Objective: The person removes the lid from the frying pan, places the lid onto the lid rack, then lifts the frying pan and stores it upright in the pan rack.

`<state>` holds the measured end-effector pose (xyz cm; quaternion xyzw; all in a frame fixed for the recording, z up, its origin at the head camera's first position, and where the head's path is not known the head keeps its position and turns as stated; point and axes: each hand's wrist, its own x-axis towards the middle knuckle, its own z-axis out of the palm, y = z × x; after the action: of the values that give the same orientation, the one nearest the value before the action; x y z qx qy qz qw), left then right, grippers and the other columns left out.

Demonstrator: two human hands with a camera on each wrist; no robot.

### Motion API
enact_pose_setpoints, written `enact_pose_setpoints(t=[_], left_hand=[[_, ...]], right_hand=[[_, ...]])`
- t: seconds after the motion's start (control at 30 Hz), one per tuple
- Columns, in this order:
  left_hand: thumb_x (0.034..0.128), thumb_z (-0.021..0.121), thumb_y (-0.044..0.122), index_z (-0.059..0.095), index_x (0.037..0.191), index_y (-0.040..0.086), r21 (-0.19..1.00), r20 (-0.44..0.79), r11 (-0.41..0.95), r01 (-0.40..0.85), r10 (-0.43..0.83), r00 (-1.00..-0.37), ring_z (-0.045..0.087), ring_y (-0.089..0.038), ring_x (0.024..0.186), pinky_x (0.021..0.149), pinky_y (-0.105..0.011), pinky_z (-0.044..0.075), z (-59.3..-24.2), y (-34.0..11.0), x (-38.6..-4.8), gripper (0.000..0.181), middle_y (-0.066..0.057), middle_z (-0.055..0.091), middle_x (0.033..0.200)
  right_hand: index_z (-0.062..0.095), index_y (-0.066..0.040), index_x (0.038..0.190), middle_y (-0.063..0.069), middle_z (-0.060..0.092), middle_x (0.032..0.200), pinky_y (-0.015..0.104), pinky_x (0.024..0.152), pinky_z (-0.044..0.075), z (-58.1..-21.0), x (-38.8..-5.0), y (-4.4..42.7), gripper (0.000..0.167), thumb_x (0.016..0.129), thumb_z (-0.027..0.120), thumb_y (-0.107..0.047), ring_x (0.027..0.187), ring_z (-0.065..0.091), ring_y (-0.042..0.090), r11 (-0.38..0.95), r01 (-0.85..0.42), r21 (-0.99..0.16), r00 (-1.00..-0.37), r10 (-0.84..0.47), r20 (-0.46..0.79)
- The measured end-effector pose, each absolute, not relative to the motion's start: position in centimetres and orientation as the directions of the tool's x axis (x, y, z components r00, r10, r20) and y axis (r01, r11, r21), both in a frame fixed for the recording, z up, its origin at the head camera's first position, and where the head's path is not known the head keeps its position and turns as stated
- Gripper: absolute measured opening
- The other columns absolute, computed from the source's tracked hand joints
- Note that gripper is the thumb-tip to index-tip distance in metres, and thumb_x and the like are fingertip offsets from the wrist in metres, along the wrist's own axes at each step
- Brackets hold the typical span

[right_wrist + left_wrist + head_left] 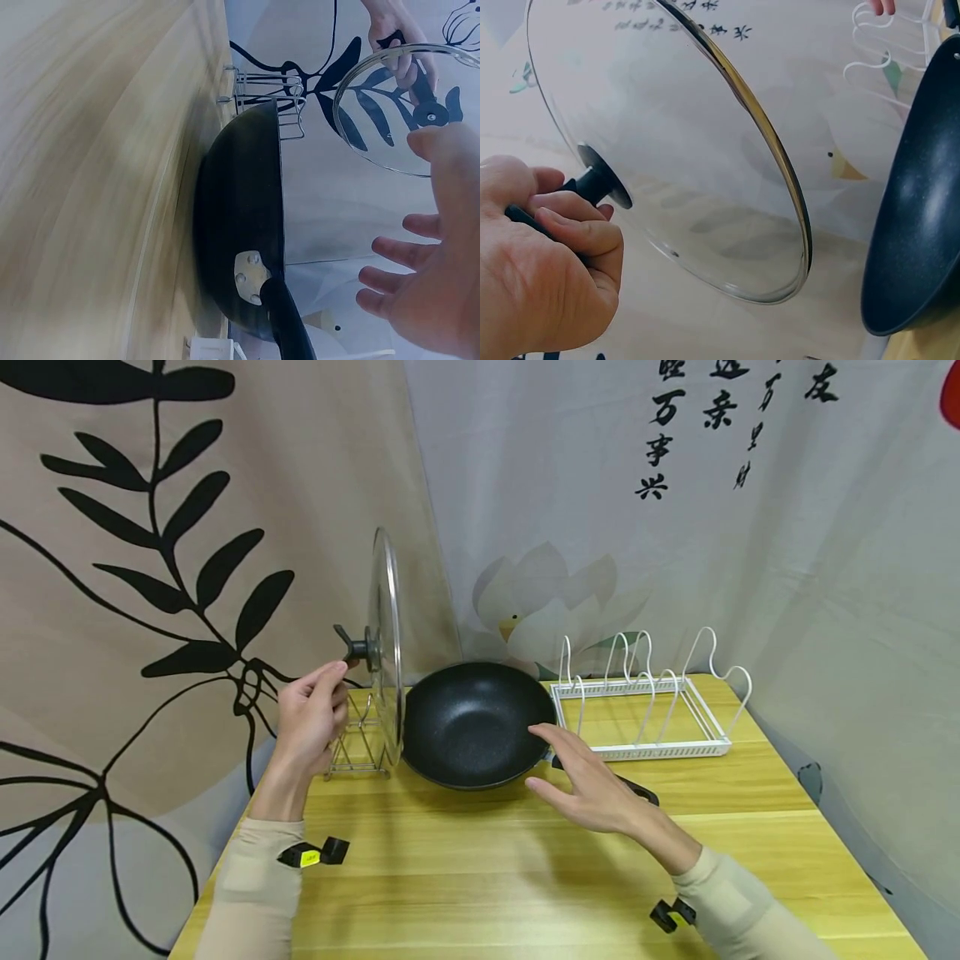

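My left hand grips the black handle of a glass pot lid. The lid stands on edge, clear of the pan in the left wrist view, its metal rim turned toward the pan. A black frying pan sits upright on the table, its long handle pointing front right. Above the pan's right side my right hand hovers with fingers spread, holding nothing. It hides part of the pan's handle in the head view.
A small wire rack stands left of the pan, partly behind the lid. To the right is a white rack with several upright loops. The wooden table meets printed cloth at the back.
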<state>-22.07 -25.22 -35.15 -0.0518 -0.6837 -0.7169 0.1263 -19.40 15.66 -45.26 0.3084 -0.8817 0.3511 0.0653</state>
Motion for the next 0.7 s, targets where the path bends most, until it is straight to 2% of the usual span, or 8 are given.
enact_pose_setpoints(t=[0.23, 0.7], left_hand=[[0.1166, 0.065, 0.036, 0.082, 0.122, 0.008, 0.964, 0.250, -0.063, 0.258, -0.111, -0.962, 0.024, -0.008, 0.039, 0.041, -0.037, 0.011, -35.1, -25.6, -21.9, 0.034, 0.009, 0.032, 0.053], [0.1165, 0.064, 0.036, 0.081, 0.111, 0.007, 0.959, 0.271, -0.047, 0.279, -0.137, -0.953, 0.023, -0.010, 0.040, 0.042, -0.038, 0.010, -35.1, -26.7, -21.4, 0.034, 0.009, 0.030, 0.053]], right_hand=[[0.037, -0.025, 0.175, 0.008, 0.040, 0.181, 0.069, 0.131, 0.042, -45.2, -19.7, 14.9, 0.075, 0.111, 0.071, -0.044, 0.170, 0.039, 0.037, 0.544, -0.586, -0.600, -0.801, -0.500, 0.330], [0.036, -0.019, 0.176, 0.009, 0.039, 0.182, 0.067, 0.134, 0.039, -45.4, -20.2, 13.6, 0.078, 0.110, 0.073, -0.039, 0.170, 0.038, 0.036, 0.519, -0.628, -0.580, -0.771, -0.514, 0.375]])
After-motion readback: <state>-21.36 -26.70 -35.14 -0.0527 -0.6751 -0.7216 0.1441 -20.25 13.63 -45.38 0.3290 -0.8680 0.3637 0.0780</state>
